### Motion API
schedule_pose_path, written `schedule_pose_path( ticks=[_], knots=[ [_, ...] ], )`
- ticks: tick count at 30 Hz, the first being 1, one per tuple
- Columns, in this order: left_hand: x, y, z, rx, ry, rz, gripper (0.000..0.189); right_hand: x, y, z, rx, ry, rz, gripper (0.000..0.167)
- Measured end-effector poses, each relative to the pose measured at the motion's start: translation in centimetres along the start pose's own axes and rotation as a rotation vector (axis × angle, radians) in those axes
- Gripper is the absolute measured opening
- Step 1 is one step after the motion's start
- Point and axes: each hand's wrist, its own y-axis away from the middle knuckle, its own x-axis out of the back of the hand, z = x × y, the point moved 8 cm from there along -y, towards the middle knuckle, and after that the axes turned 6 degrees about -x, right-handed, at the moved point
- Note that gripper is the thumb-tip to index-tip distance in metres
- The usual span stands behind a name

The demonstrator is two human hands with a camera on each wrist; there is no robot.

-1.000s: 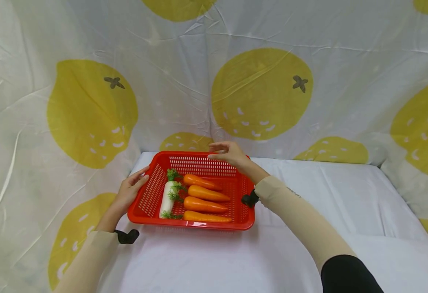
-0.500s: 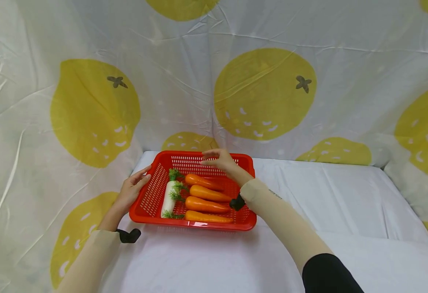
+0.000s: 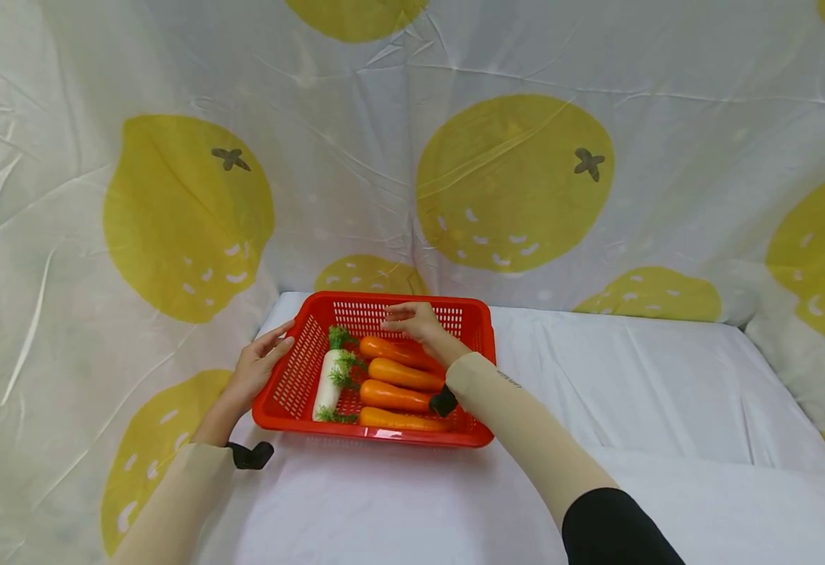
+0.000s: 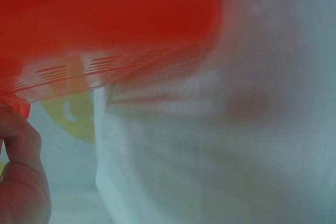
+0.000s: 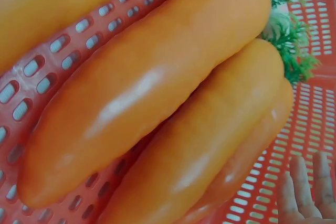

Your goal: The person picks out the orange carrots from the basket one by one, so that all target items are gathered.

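Observation:
A red plastic basket [image 3: 287, 392] with slotted walls holds several orange carrots [image 3: 401, 396] lying side by side and a white radish [image 3: 327, 384] with green leaves at its left. My left hand [image 3: 253, 369] holds the basket's left rim, and in the left wrist view its curled finger [image 4: 23, 150] shows by the basket's outer wall. Over the back of the basket, my right hand [image 3: 415, 323] hovers above the rearmost carrot [image 3: 394, 350], holding nothing. In the right wrist view its fingers [image 5: 301, 184] are extended, with the carrots [image 5: 152, 87] filling the foreground.
White cloth [image 3: 638, 377] covers the table under and around the basket. Behind it hangs a curtain [image 3: 341, 157] printed with yellow lemons. My right sleeve [image 3: 518, 416] crosses the basket's right front corner.
My right hand has come from the back right rim leftward and lower, over the rear of the basket. The left hand stays at the left rim, and the vegetables lie as before.

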Motion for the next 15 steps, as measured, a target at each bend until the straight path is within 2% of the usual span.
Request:
schedule_pose_path(
  ticks=[4,10,15],
  knots=[
    [-0.1,-0.1,-0.4,0.001,-0.004,-0.001,0.056,0.1,-0.4,0.7,-0.003,0.022,0.034,0.041],
    [0.4,-0.5,-0.4,-0.047,-0.038,0.008,0.053,-0.1,-0.9,1.2,-0.021,0.019,0.051,0.037],
    [0.3,-0.4,-0.4,-0.025,-0.032,-0.001,0.055,-0.4,-1.1,2.0,-0.032,0.057,0.061,0.037]
  ],
)
